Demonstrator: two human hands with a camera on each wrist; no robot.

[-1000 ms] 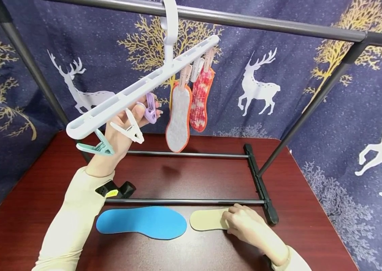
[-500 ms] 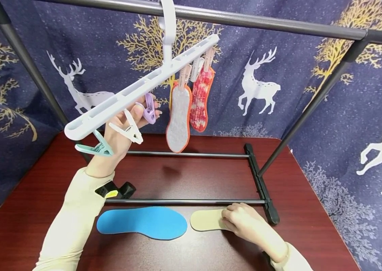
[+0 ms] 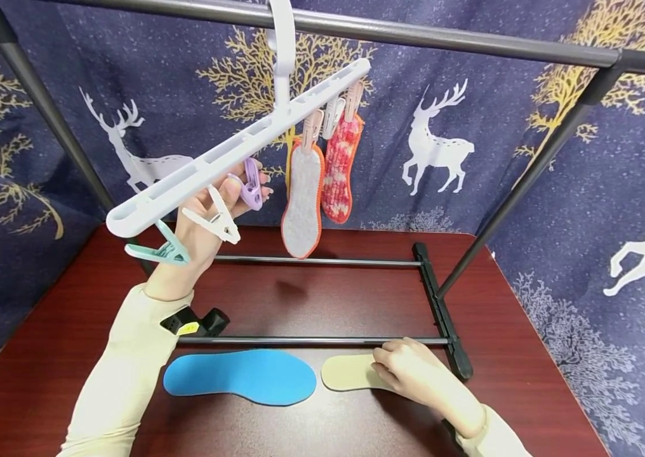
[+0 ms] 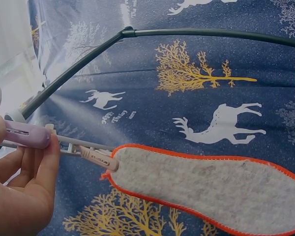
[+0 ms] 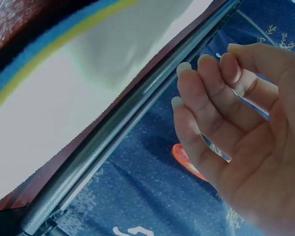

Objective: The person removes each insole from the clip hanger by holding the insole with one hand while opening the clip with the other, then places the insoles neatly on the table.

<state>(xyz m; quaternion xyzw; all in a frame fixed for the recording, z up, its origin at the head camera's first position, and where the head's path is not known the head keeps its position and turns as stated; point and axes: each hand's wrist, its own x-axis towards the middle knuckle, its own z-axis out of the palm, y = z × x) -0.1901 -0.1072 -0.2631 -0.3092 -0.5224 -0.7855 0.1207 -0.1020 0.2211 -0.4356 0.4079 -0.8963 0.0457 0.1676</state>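
My left hand [image 3: 201,242] is raised at the left part of a white clip hanger [image 3: 202,164], its thumb and fingers pinching a purple clip [image 4: 30,134]. A white clip [image 3: 216,219] and a mint-green clip [image 3: 164,249] dangle nearer the hanger's left end. Above the tabletop's front part, my right hand [image 3: 411,371] overlaps the right portion of a beige insole [image 3: 351,372]. In the right wrist view its fingers [image 5: 201,101] are loosely bent with nothing between them, apart from a pale sheet edged in yellow and blue. Left of the beige one lies a blue insole [image 3: 242,376].
A grey-and-orange insole [image 3: 301,197] and a red-and-white insole [image 3: 338,168] hang from pinkish clips on the hanger's right half. The hanger hooks over a dark metal rack bar [image 3: 448,47]. The rack stands on a reddish-brown table [image 3: 311,295], before a deer-patterned cloth [image 3: 391,95].
The right hand has shifted very slightly up, off to the same side of the beige insole. The hanger's left end has drifted a little left; the left hand keeps pinching the purple clip.
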